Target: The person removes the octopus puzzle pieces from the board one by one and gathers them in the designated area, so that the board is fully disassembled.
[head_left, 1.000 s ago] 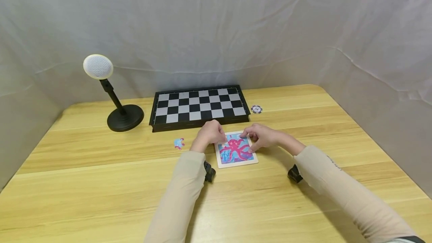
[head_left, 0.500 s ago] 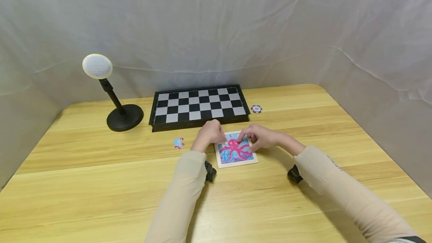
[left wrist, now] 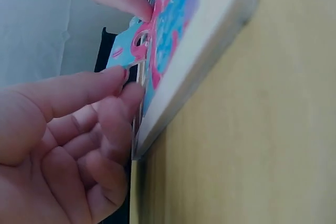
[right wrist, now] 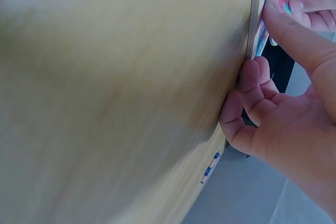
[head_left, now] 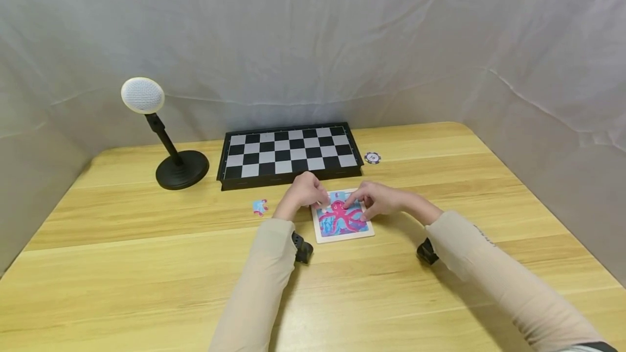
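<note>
A white-framed puzzle tray with a pink octopus on blue lies on the wooden table. My left hand is at its far left corner. In the left wrist view, that hand's thumb and forefinger pinch the edge of a blue and pink puzzle piece that stands tilted off the tray. My right hand reaches over the tray's far right part, its forefinger pressing on that piece. Its thumb rests on the tray's face, with the other fingers curled beside the tray.
One loose blue and pink puzzle piece lies on the table left of my left hand. Behind the tray sits a black and white chessboard with a poker chip to its right. A round white head on a black stand is at the back left.
My right forefinger has slid a little left across the tray's far edge toward my left hand. The left hand, the tray and the loose piece stay where they were.
</note>
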Tool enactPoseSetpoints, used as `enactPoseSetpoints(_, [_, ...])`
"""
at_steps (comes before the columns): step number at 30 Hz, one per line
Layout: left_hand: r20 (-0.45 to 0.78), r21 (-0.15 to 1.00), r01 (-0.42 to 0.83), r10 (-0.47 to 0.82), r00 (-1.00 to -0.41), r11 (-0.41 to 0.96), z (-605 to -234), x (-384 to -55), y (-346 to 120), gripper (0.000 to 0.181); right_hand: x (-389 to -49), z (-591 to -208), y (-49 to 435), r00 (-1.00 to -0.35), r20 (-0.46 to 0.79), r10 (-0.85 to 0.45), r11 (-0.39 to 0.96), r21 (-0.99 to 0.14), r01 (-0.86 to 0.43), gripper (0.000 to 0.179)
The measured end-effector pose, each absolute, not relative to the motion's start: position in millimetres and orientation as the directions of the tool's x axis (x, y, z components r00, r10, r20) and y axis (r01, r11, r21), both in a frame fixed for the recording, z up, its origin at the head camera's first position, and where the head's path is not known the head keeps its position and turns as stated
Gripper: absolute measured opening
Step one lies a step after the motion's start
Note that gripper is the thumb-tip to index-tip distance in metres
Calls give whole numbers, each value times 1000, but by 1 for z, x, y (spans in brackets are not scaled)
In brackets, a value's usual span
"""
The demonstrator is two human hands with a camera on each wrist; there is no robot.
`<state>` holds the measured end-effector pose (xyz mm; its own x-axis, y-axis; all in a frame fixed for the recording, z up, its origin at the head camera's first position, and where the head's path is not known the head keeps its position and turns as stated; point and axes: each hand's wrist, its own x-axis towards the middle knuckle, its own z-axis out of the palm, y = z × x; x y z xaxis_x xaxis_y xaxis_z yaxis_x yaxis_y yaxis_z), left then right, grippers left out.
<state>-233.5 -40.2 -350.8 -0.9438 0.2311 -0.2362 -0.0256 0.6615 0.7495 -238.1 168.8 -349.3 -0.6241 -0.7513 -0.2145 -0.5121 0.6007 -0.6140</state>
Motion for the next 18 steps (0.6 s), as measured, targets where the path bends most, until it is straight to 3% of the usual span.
enactPoseSetpoints(11, [-226, 827, -97, 170, -959, 554, -342, -234, -55, 8, -238, -346, 168, -620, -236, -748, 611, -610, -505, 37])
enactPoseSetpoints(18, [-220, 838, -104, 158, -963, 536, -337, -231, -69, 18, -238, -346, 168, -617, -239, -749, 608, -617, -499, 38])
